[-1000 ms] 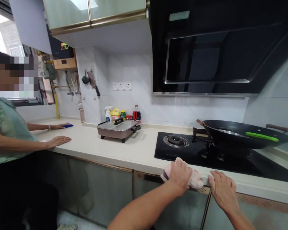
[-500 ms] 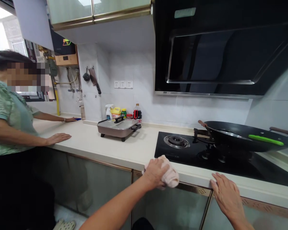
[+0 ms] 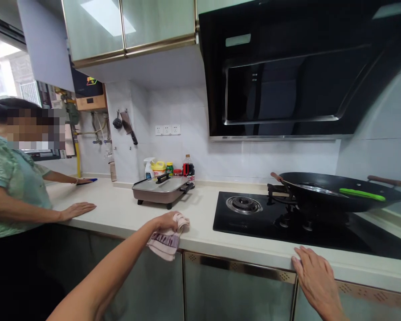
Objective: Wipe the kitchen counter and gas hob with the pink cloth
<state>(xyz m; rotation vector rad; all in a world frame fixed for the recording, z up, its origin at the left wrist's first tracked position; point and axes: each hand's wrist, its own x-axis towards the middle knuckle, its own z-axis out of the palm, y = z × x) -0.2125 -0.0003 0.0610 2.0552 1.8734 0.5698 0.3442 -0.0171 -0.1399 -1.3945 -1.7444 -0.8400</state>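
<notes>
Diagonally across my view, from the left side to the lower right, runs a white counter (image 3: 116, 217). Grey-green lower cupboards (image 3: 240, 290) fill the bottom centre, and a black range hood (image 3: 280, 93) takes up the upper right. At the left edge I see another person (image 3: 18, 183) in a light green patterned top, leaning on the counter with both hands.

Right of centre, a black glass stove (image 3: 254, 231) is set into the counter. A wide wok (image 3: 337, 180) sits on its right part, with a bright green handle (image 3: 362, 194) lying across its inside. At centre left, a brownish rectangular pan (image 3: 157, 196) with a glass lid stands on short black feet.

Two bare hands reach in from the bottom of my frame. The right hand (image 3: 316, 272), lower right, rests palm down at the counter's front edge, its fingers loosely extended and grasping nothing. The left hand (image 3: 166, 221), just below the pan, is curled around a pale pink cloth (image 3: 164, 243) with a purple band; the bunched end is in its grip and the loose end hangs over the front edge.

Behind the pan stand a dark bottle (image 3: 188, 169), a yellow jug (image 3: 158, 168) and a white spray bottle (image 3: 149, 169). A cleaver (image 3: 128, 125) hangs on the wall, upper left of centre.
</notes>
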